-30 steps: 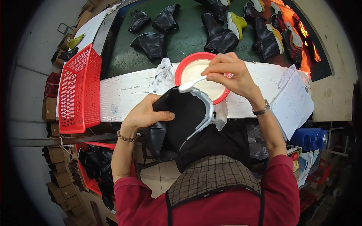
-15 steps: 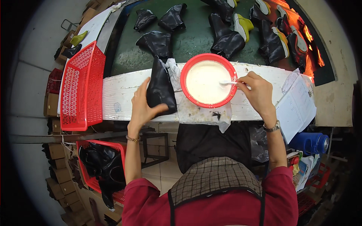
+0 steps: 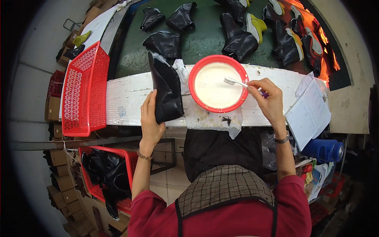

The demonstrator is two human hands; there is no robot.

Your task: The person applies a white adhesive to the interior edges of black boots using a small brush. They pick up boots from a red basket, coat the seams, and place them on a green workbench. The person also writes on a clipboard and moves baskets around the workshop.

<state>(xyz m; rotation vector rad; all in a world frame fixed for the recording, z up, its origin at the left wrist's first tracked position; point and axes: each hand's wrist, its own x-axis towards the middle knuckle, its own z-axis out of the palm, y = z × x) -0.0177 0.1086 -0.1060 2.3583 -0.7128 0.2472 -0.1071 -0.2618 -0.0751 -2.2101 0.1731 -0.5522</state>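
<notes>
White worktop (image 3: 130, 94), green surface (image 3: 130, 51) beyond, I see black boot (image 3: 166, 93) left of red bowl (image 3: 192, 85), left hand (image 3: 152, 123) fingers straight along boot, right hand (image 3: 270, 102) pinching white brush (image 3: 235, 82) over cream liquid (image 3: 213, 93)

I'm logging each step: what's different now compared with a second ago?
The black boot moved forward and left, over the white tabletop; the left hand loosened its grip. The right hand carried the toothbrush rightward, from the boot's rim to over the bowl, keeping hold. Bowl and basket stayed.
</notes>
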